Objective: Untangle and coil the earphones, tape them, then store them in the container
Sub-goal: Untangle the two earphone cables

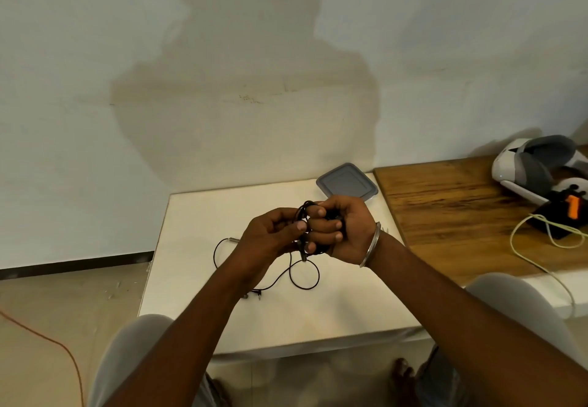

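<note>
Both hands (305, 231) pinch black earphones (305, 276) above a white table (197, 215) against a stained wall (241, 94).

A bare makeshift recording room: a stained white wall (222, 72), a low white counter (222, 215), a VR headset (534, 164) on a wooden counter (445, 203), and loose cables (541, 247).

Both forearms reach forward and converge so that the hands meet, touching at the fingers. The right hand (342, 227) is turned palm toward the left, its fingers curled into a loose fist with black cord (304, 215) looped around them; a metal bangle (370, 244) circles its wrist. The left hand (270, 234) faces it, thumb up, fingertips pinching the cord just beside the right knuckles
</note>
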